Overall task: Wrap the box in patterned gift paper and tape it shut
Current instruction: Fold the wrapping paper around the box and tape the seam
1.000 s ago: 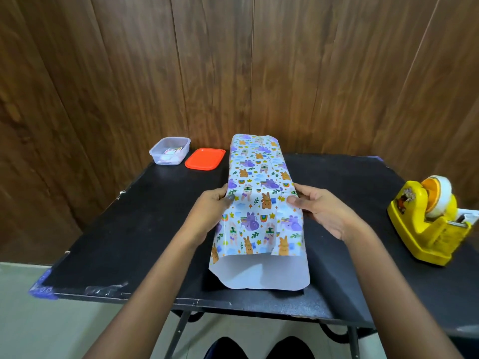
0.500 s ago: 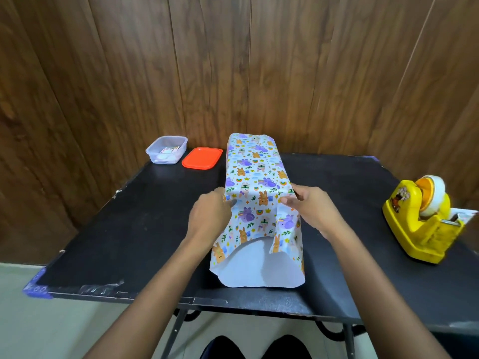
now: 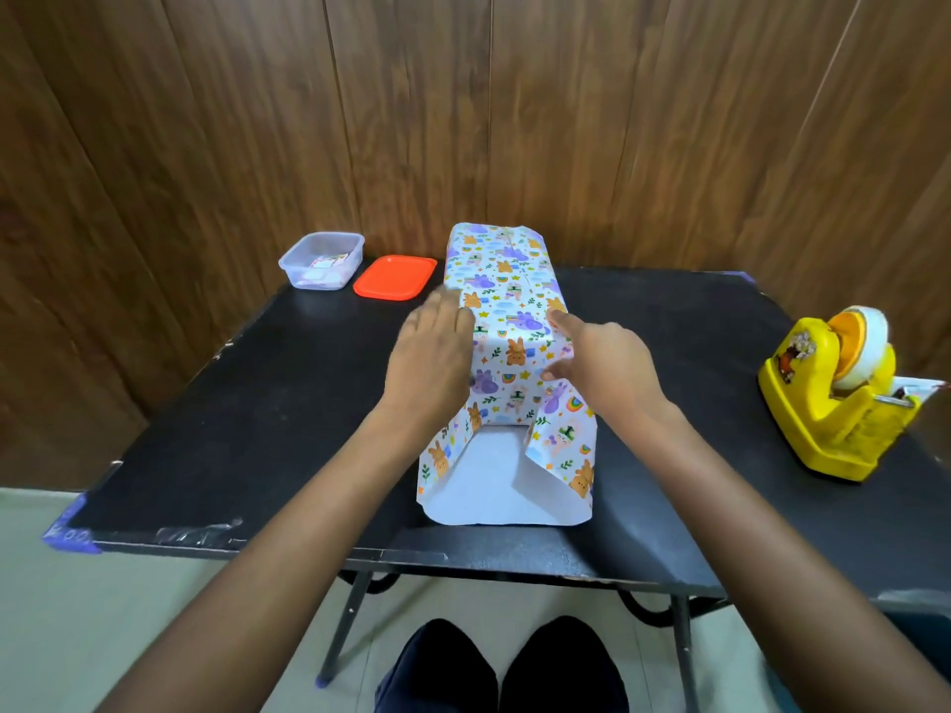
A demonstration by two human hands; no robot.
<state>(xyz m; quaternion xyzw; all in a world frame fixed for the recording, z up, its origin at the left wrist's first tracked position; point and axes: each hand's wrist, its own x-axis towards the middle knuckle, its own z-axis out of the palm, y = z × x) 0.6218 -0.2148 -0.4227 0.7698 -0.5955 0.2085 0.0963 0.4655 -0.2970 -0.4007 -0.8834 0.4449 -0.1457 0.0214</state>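
Glossy gift paper (image 3: 507, 321), wood wall (image 3: 206, 120)

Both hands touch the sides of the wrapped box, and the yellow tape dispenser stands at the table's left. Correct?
No: the head view shows the tape dispenser at the table's right. The left hand and right hand do touch the sides of the wrapped box.

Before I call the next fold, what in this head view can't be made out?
1. The box: wholly covered by the gift paper.
2. The gift paper's far end: faces away from the camera, so its closure is unseen.
3. The left hand: fingers motion-blurred, so contact with the paper is unclear.
4. The clear container: contents too small to identify.
5. The tape dispenser: loose tape end too small, near the right frame edge.
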